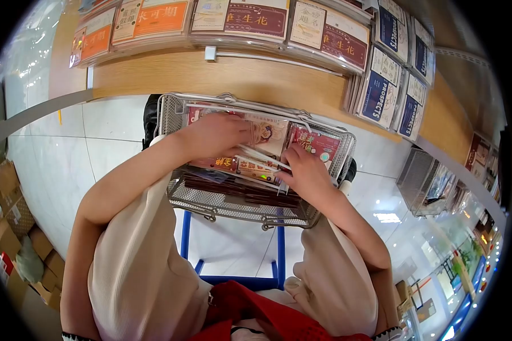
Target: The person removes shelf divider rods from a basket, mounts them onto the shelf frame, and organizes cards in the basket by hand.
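A wire mesh basket [244, 210] sits at my knees, filled with printed packets. My left hand [222, 135] lies over the packets on the left side, its fingers bent down among them; what they hold, if anything, is hidden. My right hand [304, 170] is at the middle right of the basket, with thumb and fingers closed near the edges of white-edged packets [261, 156]. Just beyond that hand is a red packet [318, 145] with Chinese print. Orange and yellow packets [256, 169] lie between the two hands. Dark red packet edges [239, 188] line the basket's near side.
A wooden shelf [267, 74] runs across the front, bearing orange and maroon card packs [256, 20] and blue-and-white packs [381, 94]. Another wire basket [418, 179] stands at the right. Cardboard boxes [9, 210] are at the far left. Blue stool legs [280, 250] show below.
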The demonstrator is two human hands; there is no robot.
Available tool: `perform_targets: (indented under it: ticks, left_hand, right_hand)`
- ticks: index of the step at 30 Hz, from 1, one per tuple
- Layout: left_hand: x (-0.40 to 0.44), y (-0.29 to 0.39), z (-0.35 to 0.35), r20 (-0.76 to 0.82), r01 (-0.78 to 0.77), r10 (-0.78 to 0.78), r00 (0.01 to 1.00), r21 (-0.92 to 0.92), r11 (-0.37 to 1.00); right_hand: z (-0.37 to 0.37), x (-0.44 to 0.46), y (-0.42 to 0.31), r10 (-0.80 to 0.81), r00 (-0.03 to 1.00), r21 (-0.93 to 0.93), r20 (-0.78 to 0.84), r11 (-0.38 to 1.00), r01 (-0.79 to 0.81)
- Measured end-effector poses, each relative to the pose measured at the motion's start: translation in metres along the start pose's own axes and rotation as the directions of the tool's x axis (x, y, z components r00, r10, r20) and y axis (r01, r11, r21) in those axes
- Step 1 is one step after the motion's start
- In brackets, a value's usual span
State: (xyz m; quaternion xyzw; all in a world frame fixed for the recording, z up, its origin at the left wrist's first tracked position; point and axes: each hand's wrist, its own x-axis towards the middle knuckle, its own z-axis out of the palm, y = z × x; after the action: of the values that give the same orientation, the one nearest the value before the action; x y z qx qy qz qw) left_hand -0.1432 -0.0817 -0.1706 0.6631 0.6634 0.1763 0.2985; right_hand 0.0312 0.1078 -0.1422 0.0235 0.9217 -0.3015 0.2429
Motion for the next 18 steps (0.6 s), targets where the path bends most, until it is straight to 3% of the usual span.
perform_targets:
  ticks: [3,6,9,12,13,15,16,17,18]
  left_hand:
    - [-0.005,0.003,-0.01,0.166,0.146,-0.123,0.978,-0.132,0.981]
    - [-0.017,0.004,-0.03,0.186,0.249,-0.201,0.962,-0.288,0.925]
    - [-0.026,0.014,-0.061,0.262,0.441,-0.359,0.896,-0.62,0.648]
    - [-0.036,0.017,-0.061,0.021,0.236,-0.496,0.868,-0.896,0.375]
    - [-0.036,0.018,-0.059,-0.13,0.204,-0.534,0.835,-0.829,0.521]
    - [-0.028,0.021,-0.063,-0.585,0.108,-0.379,0.717,-0.444,0.89]
    - [-0.022,0.023,-0.066,-0.659,0.093,-0.223,0.718,-0.227,0.97]
    - [-0.017,0.025,-0.069,-0.714,0.09,-0.06,0.697,0.004,0.996]
    - [-0.011,0.027,-0.073,-0.651,0.057,0.083,0.755,0.19,0.98]
  right_hand:
    - [-0.011,-0.007,0.004,-0.033,0.997,0.021,-0.07,0.999,0.035]
    - [-0.044,-0.015,0.005,-0.154,0.959,0.042,-0.238,0.985,0.169]
    - [-0.075,-0.028,0.006,0.05,0.977,0.31,-0.205,0.951,0.017]
    - [-0.098,-0.029,-0.003,0.259,0.966,0.552,-0.025,0.809,-0.202]
    - [-0.1,-0.028,-0.004,0.236,0.972,0.636,0.015,0.748,-0.192]
    - [-0.105,-0.02,-0.013,0.203,0.962,0.73,0.184,0.627,-0.272]
    - [-0.106,-0.016,-0.017,0.177,0.948,0.765,0.265,0.56,-0.318]
    - [-0.106,-0.01,-0.019,0.123,0.952,0.73,0.281,0.616,-0.295]
    - [-0.105,-0.004,-0.02,0.071,0.952,0.694,0.298,0.668,-0.268]
